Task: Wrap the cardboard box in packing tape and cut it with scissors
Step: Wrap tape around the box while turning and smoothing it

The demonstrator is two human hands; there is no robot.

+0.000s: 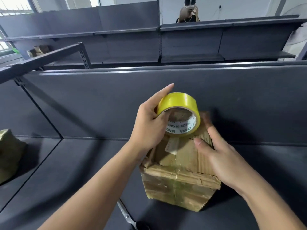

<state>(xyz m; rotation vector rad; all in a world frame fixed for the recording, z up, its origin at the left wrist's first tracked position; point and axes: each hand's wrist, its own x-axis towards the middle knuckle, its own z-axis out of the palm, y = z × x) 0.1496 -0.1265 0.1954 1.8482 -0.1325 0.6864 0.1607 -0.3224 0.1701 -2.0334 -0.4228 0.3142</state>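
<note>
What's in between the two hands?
In the head view, the yellow tape roll, gripped by the left hand, and the taped top of the cardboard box lie between them. The right hand rests flat on the box.

The left grip holds the tape roll, which sits directly right of it and over the far end of the cardboard box. The right grip rests on the box's right top edge, right of and nearer than the roll. The box stands on the shelf beneath both grips. The scissors lie on the shelf nearer than the left grip, under its forearm. A wrapped parcel lies well left of the left grip. The back panel stands behind both grips.
</note>
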